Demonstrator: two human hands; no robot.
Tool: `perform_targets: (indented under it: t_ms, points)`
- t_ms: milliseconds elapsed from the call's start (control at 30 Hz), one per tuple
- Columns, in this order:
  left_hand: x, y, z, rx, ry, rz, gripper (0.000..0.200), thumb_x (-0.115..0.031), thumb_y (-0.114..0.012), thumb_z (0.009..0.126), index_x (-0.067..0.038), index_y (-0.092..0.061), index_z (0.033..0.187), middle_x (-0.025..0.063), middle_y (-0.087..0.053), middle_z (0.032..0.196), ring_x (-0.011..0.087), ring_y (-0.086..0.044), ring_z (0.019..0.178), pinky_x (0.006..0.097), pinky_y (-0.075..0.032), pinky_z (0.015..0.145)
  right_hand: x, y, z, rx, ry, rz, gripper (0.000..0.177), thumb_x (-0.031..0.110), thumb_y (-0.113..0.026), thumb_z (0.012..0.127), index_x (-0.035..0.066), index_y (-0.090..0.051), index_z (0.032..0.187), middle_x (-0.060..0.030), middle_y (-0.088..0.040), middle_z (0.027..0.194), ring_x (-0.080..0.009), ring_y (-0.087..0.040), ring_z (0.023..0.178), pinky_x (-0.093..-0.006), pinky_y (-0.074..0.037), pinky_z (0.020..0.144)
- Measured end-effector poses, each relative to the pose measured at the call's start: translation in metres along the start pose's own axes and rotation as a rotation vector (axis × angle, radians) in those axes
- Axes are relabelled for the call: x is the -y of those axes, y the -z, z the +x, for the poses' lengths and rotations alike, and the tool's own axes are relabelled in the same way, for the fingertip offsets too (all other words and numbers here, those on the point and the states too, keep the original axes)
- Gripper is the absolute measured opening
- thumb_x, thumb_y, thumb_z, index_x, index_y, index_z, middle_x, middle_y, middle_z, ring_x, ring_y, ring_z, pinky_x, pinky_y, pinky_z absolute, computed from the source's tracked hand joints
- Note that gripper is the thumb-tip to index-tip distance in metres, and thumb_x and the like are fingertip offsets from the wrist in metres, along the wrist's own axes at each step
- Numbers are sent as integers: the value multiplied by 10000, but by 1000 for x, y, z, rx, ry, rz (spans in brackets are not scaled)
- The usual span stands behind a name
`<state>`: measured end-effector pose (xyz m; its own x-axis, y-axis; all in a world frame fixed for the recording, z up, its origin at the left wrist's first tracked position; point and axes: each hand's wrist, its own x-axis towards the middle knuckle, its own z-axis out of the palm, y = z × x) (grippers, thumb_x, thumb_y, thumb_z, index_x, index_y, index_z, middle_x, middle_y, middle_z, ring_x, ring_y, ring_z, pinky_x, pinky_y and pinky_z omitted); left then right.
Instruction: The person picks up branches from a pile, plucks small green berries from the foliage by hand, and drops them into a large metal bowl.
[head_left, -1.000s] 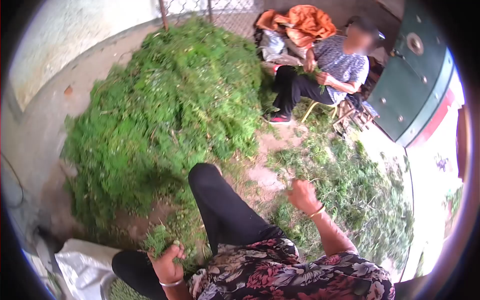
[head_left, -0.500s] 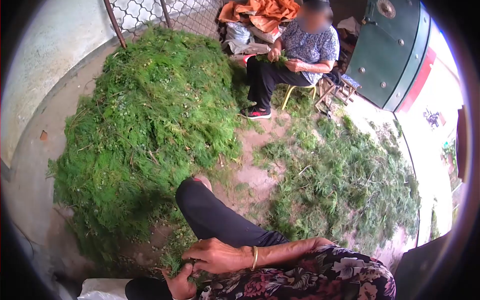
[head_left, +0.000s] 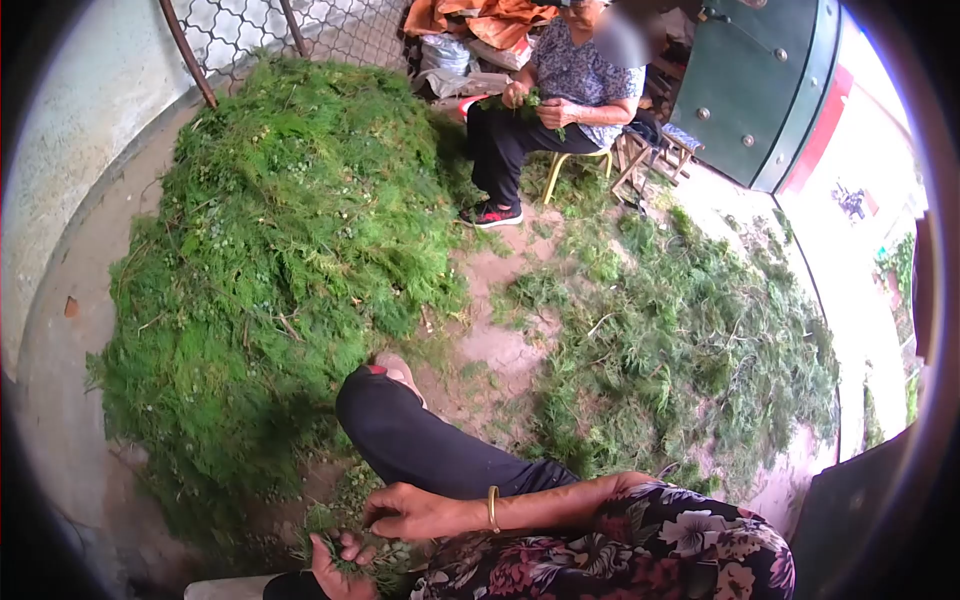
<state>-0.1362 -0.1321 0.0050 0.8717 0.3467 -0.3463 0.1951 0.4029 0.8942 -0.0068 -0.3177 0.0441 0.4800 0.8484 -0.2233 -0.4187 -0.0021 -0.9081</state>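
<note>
My left hand (head_left: 340, 570) is at the bottom edge, its fingers curled round a bunch of feathery evergreen sprigs (head_left: 385, 570). Just above it is my right hand (head_left: 410, 513), with a gold-coloured bangle (head_left: 493, 509) on the wrist. Its fingers are bent and drawn together close to the sprigs; whatever they pinch is too small to make out. Both hands are over my lap, beside my dark-trousered leg (head_left: 430, 440). A large heap of green evergreen branches (head_left: 280, 220) rises beyond them on the left.
More cut branches (head_left: 690, 350) are spread over the floor on the right. Across from me a person (head_left: 585, 75) sits on a low stool (head_left: 553, 180), holding greenery. Behind are a metal lattice (head_left: 340, 30), orange sheeting (head_left: 490, 25) and a green metal door (head_left: 745, 90).
The view has shifted, so the surroundings sit further left and mostly higher. My right hand has come away slightly from my left hand, which still holds the sprigs. The seated person's head has turned.
</note>
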Motion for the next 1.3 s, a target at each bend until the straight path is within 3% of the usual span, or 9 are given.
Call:
perform_targets:
  t_ms: [100, 167, 367, 433, 467, 700, 767, 900, 1300]
  points:
    - [-24, -32, 1, 31, 157, -875, 212, -187, -589, 880, -45, -505, 1014, 66, -514, 825, 129, -495, 658, 251, -405, 531, -10, -7, 4, 67, 306, -394, 256, 139, -614, 791, -61, -570, 945, -137, -609, 761, -201, -579, 699, -338, -472, 650]
    - [-17, -23, 7, -5, 128, -937, 290, -315, -506, 939, -52, -512, 1060, 71, -524, 852, 127, -491, 720, 299, -417, 595, -20, -10, 8, 146, 147, -622, 311, 210, -661, 769, -57, -600, 917, -210, -614, 803, -294, -606, 773, -386, -472, 714]
    - [-22, -47, -8, -239, -103, -328, 281, -198, -488, 939, 46, -552, 1063, 155, -622, 994, 269, -598, 920, 392, -476, 850, -4, 1, 14, 73, 205, -770, 281, 263, -685, 756, -10, -621, 733, -190, -569, 643, -279, -575, 593, -368, -458, 571]
    - [-13, -35, -8, -245, 21, -714, 271, -172, -539, 902, 35, -560, 1077, 148, -630, 1006, 278, -603, 927, 411, -469, 872, 10, -5, 15, 76, 139, -712, 208, 167, -662, 762, -18, -596, 693, -130, -484, 540, -140, -451, 481, -329, -373, 471]
    - [-10, -33, -9, -164, -29, -763, 284, -167, -538, 900, 36, -550, 1097, 154, -624, 1028, 280, -601, 949, 419, -469, 875, 13, -10, 15, 62, 130, -622, 250, 175, -677, 748, -36, -565, 675, -173, -474, 570, -236, -419, 489, -380, -380, 505]
    - [-14, -26, -25, -8, 5, -959, 310, -195, -459, 943, 59, -524, 1108, 213, -595, 1086, 305, -581, 1027, 396, -478, 866, 8, -28, 8, 16, 86, -741, 246, 153, -738, 719, -27, -622, 839, -156, -553, 644, -195, -497, 536, -325, -428, 529]
    - [-6, -21, -29, -22, 29, -966, 311, -197, -444, 952, 67, -525, 1094, 233, -587, 1089, 338, -565, 1046, 397, -471, 886, 15, -41, 7, -309, 311, -793, 256, 114, -754, 707, -9, -640, 900, -139, -593, 694, -176, -518, 550, -307, -450, 542]
    - [4, -23, -31, -40, 74, -994, 308, -168, -443, 952, 78, -527, 1117, 205, -588, 1107, 292, -571, 1031, 392, -460, 905, 8, -54, 8, -119, 660, -823, 206, 29, -722, 706, 12, -640, 894, -116, -616, 773, -238, -577, 592, -328, -468, 548]
    - [5, -36, -41, -136, 72, -909, 365, -256, -426, 975, 30, -507, 1187, 139, -596, 1090, 235, -598, 968, 366, -509, 831, -5, -54, 14, -115, 464, -764, 102, 15, -643, 747, -9, -597, 835, -98, -602, 720, -224, -560, 567, -315, -463, 550]
